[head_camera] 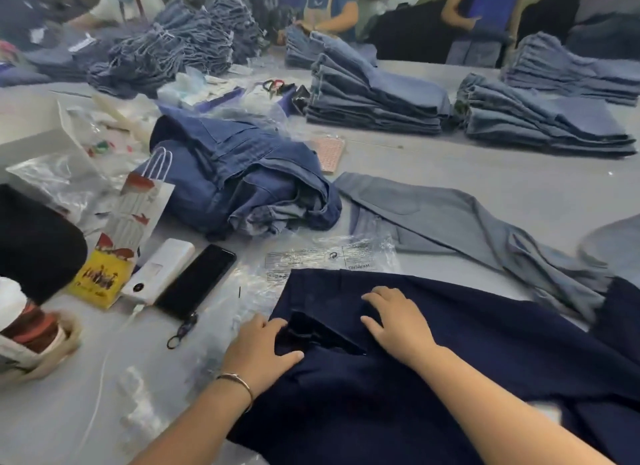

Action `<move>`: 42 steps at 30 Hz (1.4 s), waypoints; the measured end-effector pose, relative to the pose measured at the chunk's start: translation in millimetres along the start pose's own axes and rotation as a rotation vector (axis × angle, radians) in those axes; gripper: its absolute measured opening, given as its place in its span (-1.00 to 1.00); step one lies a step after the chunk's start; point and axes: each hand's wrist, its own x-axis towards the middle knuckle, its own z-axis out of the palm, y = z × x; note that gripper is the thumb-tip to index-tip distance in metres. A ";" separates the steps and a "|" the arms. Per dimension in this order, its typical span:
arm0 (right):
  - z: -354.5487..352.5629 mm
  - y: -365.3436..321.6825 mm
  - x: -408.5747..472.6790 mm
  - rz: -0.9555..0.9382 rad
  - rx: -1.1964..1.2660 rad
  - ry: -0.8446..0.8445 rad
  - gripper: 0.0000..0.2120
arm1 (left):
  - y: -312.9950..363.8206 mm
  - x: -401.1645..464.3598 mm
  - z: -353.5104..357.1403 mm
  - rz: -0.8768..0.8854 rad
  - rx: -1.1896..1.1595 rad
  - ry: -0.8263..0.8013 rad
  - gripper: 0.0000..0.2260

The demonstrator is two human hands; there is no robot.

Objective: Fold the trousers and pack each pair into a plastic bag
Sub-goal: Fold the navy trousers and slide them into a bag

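Nearest the camera, a pair of dark navy trousers [433,378] lies spread across the grey table [450,174], filling the near right of the scene. The left hand [263,347] rests at the trousers' left edge, its thumb lying on the cloth and its fingers curled round a raised fold of the fabric; a thin bracelet [239,383] circles that wrist. The right hand [394,317] lies flat on the trousers just right of the fold, fingers straight and slightly spread, pressing the cloth down. Under the far left corner of the trousers a clear plastic bag [329,257] with printed warning text lies flat on the table. To the left of it sit a black phone [197,279], a white power bank [161,270] beside the phone, and a small yellow packet [100,279]. A white paper bag [138,208] with string handles stands just behind these. Past the plastic bag, a pair of light grey-blue trousers [467,222] lies stretched out toward the right, and a rumpled heap of blue jeans [242,180] sits to its left. Farther back, neat stacks of folded jeans [374,97] stand on the table, and other people work along the far edge.
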 end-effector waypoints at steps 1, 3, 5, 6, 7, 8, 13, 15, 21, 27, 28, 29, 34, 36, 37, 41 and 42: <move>2.7 -3.4 9.0 -0.004 0.008 0.032 -0.56 | -2.0 -2.6 1.0 -0.002 -0.019 -0.026 -0.48; 6.4 -9.6 30.9 -0.015 0.023 0.066 -0.55 | -4.0 -9.2 0.5 -0.041 -0.079 -0.072 -0.50; 8.2 -15.5 54.1 -0.033 0.035 0.068 -0.52 | -7.7 -14.6 -2.3 -0.105 -0.086 -0.026 -0.51; 8.6 -17.8 65.2 -0.037 0.036 0.049 -0.50 | -10.5 -17.6 -5.0 -0.138 -0.063 0.028 -0.52; 8.6 -19.8 75.3 -0.035 0.026 0.018 -0.48 | -14.6 -20.7 -7.9 -0.170 -0.022 0.073 -0.50; 8.0 -21.6 84.2 -0.021 0.005 -0.022 -0.47 | -19.3 -23.9 -11.5 -0.199 0.017 0.086 -0.48; -10.2 -24.1 108.0 0.073 0.079 -0.284 -0.62 | -40.4 -41.9 -19.9 -0.252 -0.271 -0.135 -0.43; -30.0 -19.8 113.7 0.053 0.238 -0.313 -0.66 | -44.3 -48.7 -19.7 -0.166 -0.547 -0.218 -0.52; -92.1 -8.9 146.0 0.065 0.309 0.092 -0.80 | -39.5 -41.4 -24.5 -0.153 -0.892 -0.044 -0.76; -53.4 -34.2 131.0 0.042 -0.078 0.218 -0.36 | -50.8 -14.7 -36.9 -0.354 -0.107 0.082 -0.66; -46.3 -32.9 117.6 0.046 -0.040 0.214 -0.35 | -51.5 -14.4 -34.6 -0.358 0.007 0.117 -0.59; -39.1 -30.6 99.8 0.054 0.007 0.233 -0.37 | -51.0 -14.7 -30.7 -0.316 0.070 0.189 -0.55; 20.1 -36.0 -23.1 0.189 0.178 0.238 -0.40 | -17.3 -20.1 3.4 0.189 0.004 0.411 -0.59; 44.4 -46.5 -58.0 0.175 0.072 0.077 -0.35 | -6.2 -22.7 21.0 0.292 0.089 0.277 -0.52; 51.0 -51.3 -65.5 0.153 0.009 0.015 -0.35 | -5.3 -22.8 29.3 0.306 0.166 0.214 -0.50; 52.0 -54.2 -60.6 0.123 -0.047 -0.039 -0.36 | -11.3 -21.3 43.3 0.243 0.331 0.094 -0.40; 51.6 -50.8 -60.3 0.108 -0.024 -0.061 -0.36 | -11.3 -20.5 42.6 0.231 0.344 0.081 -0.34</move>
